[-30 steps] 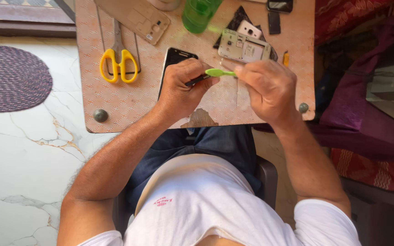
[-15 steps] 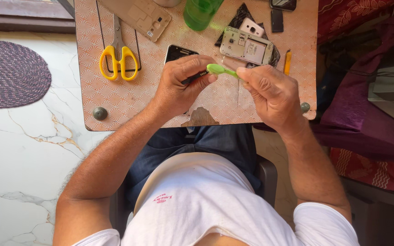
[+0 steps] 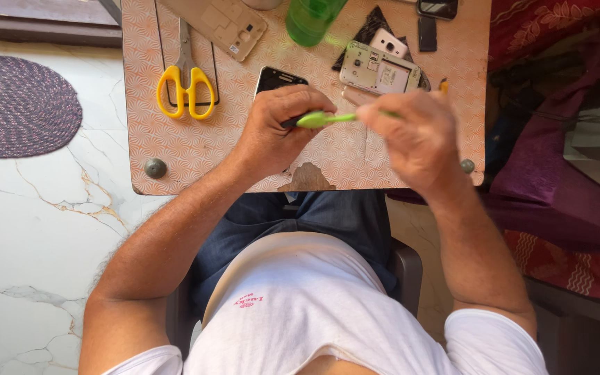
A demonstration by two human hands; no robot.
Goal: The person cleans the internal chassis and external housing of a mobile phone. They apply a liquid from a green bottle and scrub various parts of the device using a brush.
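Both hands meet over the middle of the worktop (image 3: 175, 149) in the head view, the only view I have; my left hand (image 3: 276, 128) is curled down on a black phone (image 3: 277, 80), pinning it flat, its top edge showing just beyond my knuckles; my right hand (image 3: 414, 135) is pinched narrow around a green tool (image 3: 324, 119), thin and lime-coloured, whose flat tip reaches across to the fingers of my left hand and appears to touch the phone's edge there, though the exact contact is hidden by my fingers; the tool lies nearly level, running left to right between the two hands.

Around them I see yellow-handled scissors (image 3: 185, 83) lying left of the black phone, blades pointing away from me; a beige phone back cover (image 3: 227, 24) beyond the scissors at the far edge; a green bottle (image 3: 312, 19) blurred at the far edge; an opened phone body (image 3: 382, 69) with its inner parts exposed, just beyond my right hand; a small dark part (image 3: 427, 32) further back; a round knob (image 3: 155, 167) near the worktop's near-left corner; a woven oval rug (image 3: 15, 104) on the marble floor (image 3: 36, 236) to the left.
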